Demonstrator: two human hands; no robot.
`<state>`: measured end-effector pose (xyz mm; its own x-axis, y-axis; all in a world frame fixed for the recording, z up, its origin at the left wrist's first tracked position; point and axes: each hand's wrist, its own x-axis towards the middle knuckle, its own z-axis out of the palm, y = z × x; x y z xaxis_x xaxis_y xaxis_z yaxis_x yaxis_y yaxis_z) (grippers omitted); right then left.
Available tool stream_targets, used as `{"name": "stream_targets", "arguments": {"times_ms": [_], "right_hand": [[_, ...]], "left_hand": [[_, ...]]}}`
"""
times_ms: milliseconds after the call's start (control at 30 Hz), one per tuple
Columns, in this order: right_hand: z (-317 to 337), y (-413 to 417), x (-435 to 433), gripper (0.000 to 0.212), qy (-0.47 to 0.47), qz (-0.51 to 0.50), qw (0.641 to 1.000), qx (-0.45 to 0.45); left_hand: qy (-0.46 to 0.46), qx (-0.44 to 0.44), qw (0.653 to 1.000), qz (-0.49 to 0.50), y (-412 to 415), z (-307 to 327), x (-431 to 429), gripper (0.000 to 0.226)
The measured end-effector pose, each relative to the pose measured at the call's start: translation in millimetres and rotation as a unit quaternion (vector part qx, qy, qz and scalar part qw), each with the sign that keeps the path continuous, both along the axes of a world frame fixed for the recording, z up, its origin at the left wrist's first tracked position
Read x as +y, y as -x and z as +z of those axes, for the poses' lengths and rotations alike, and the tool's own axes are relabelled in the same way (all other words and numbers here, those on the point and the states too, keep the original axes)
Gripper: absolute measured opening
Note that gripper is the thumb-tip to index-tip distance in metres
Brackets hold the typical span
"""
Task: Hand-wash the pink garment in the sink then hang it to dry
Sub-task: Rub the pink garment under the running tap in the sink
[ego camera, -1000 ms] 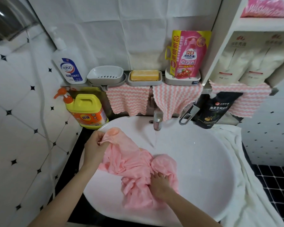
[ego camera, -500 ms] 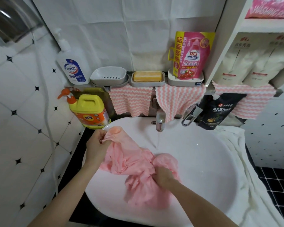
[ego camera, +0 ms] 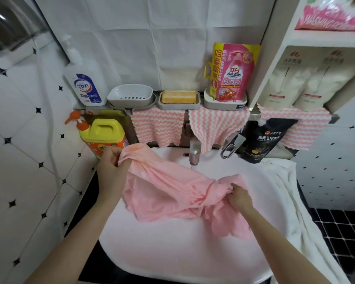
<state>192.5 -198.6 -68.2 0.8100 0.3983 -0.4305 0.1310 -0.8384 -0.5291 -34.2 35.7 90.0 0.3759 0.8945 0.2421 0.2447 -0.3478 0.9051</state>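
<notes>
**Q:** Where is the pink garment (ego camera: 168,191) at this reading?

**A:** Over the sink (ego camera: 172,253), stretched between both hands. Most of its span is lifted off the basin and its lower folds hang toward the white bowl. The upper left corner is up near the yellow detergent jug (ego camera: 103,136). The bunched right end sits lower, to the right of the tap (ego camera: 194,152).

**Q:** Hands?

**A:** Left hand (ego camera: 111,171): fingers curled round a gathered corner, gripping it. Right hand (ego camera: 239,198): fingers dug into a wad of cloth, also gripping. Neither is spread flat.

**Q:** Water?

**A:** A thin stream falls from the tap. It either meets the cloth's upper edge or passes just behind it; I can't tell which. I can't make out any standing water in the bowl.

**Q:** Soap applied?

**A:** Cannot tell. No suds show on the cloth or the bowl. The soap bar (ego camera: 178,97) lies in its dish on the ledge with no hand near it, and nobody is pressing the jug's pump.

**Q:** Progress, then?

**A:** My estimate is early in the washing stage. The garment is at the sink with the tap running, which looks like wetting or rinsing. Whether it is wet through can't be read. What's left is scrubbing if that isn't done, then a rinse, a wring and carrying it off to hang. No hanger or line is in view, so I judge drying not yet begun.

**Q:** Other notes?

**A:** A white towel (ego camera: 291,201) is draped over the sink's right rim, close beside the right forearm. It may catch drips.
</notes>
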Motion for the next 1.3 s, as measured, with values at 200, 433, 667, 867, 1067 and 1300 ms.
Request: {"name": "stream_targets", "arguments": {"times_ms": [200, 433, 667, 867, 1067, 1300], "right_hand": [[9, 6, 12, 0.04, -0.261, -0.022, 0.921, 0.29], [10, 42, 39, 0.034, -0.199, -0.126, 0.95, -0.206], [-26, 155, 90, 0.062, 0.04, 0.421, 0.906, -0.008], [-52, 146, 81, 0.041, 0.069, 0.403, 0.913, 0.004], [0, 79, 34, 0.017, -0.138, 0.132, 0.968, 0.165], [42, 22, 17, 0.009, -0.484, -0.317, 0.81, 0.099]], "left_hand": [[-0.018, -0.042, 0.999, -0.01, -5, 9, 7, 0.022], [0.045, 0.082, 0.996, -0.003, 10, -26, 19, 0.02], [0.037, 0.151, 0.988, 0.006, 12, -39, 21, 0.012], [0.048, 0.123, 0.991, 0.014, 17, -27, 17, 0.017], [0.049, 0.126, 0.99, 0.046, 25, -28, 15, 0.013], [0.033, 0.077, 0.989, 0.119, 22, -19, 4, 0.016]]}}
